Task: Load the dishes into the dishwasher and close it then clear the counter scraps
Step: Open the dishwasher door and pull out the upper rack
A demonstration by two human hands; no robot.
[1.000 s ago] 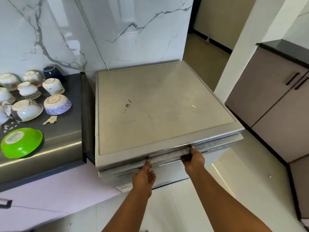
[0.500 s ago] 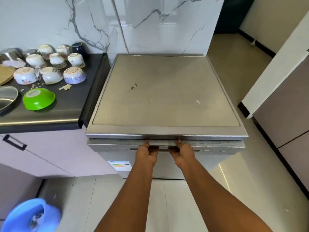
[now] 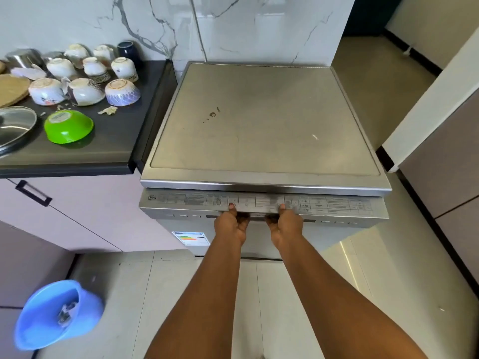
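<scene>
1. Head view: the dishwasher [image 3: 264,125] stands in the middle, its flat grey top facing you and its door [image 3: 264,206] tipped slightly out at the top, so the strip of printed controls on its upper edge shows.
2. Your left hand [image 3: 231,225] grips the handle recess at the front of the dishwasher door, thumb on top of the edge, fingers curled underneath.
3. Your right hand [image 3: 285,225] grips the same recess just beside the left hand, thumb on top, fingers curled under.
4. Left of the dishwasher, a dark counter [image 3: 114,149] holds upturned cups and bowls [image 3: 85,73], a green bowl [image 3: 68,126] upside down, and a steel lid [image 3: 14,125] at the far left edge.
5. A pale scrap [image 3: 107,110] lies on the counter between the green bowl and the dishwasher.
6. On the floor, below the counter and left of the dishwasher, sits a blue bin [image 3: 51,314] with something in it.
</scene>
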